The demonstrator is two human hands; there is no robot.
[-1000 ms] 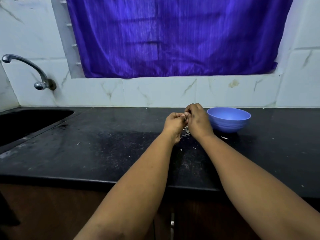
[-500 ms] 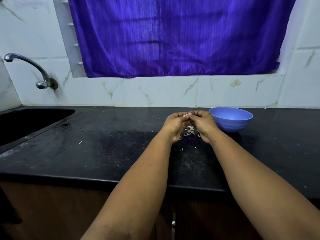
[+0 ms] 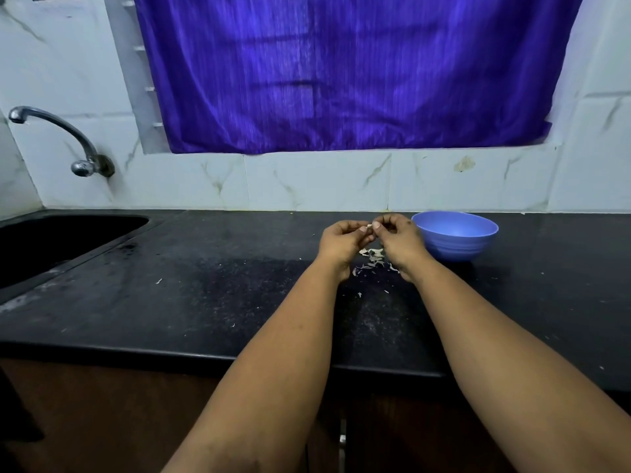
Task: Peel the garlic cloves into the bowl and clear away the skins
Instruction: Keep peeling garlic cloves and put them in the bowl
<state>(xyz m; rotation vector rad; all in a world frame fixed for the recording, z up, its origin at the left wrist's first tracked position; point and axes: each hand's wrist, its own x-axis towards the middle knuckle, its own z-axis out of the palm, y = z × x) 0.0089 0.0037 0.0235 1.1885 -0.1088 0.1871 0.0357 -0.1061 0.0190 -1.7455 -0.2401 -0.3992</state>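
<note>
A small pale garlic clove [image 3: 369,226] is pinched between the fingertips of my left hand [image 3: 343,242] and my right hand [image 3: 399,238], both held just above the black counter [image 3: 205,285]. Under and between the hands lies a little heap of white garlic skins [image 3: 372,259], with loose flakes scattered nearer to me. A blue bowl [image 3: 456,235] stands on the counter just right of my right hand; its inside is hidden from this angle.
A black sink [image 3: 51,240] is set into the counter at the far left, with a chrome tap [image 3: 68,138] on the tiled wall above it. A purple curtain [image 3: 341,73] hangs behind. The counter's front edge runs under my forearms.
My right hand has dropped from over the left hand to beside it, fingertips now meeting on the clove. The skin heap below has come into view between the hands.
</note>
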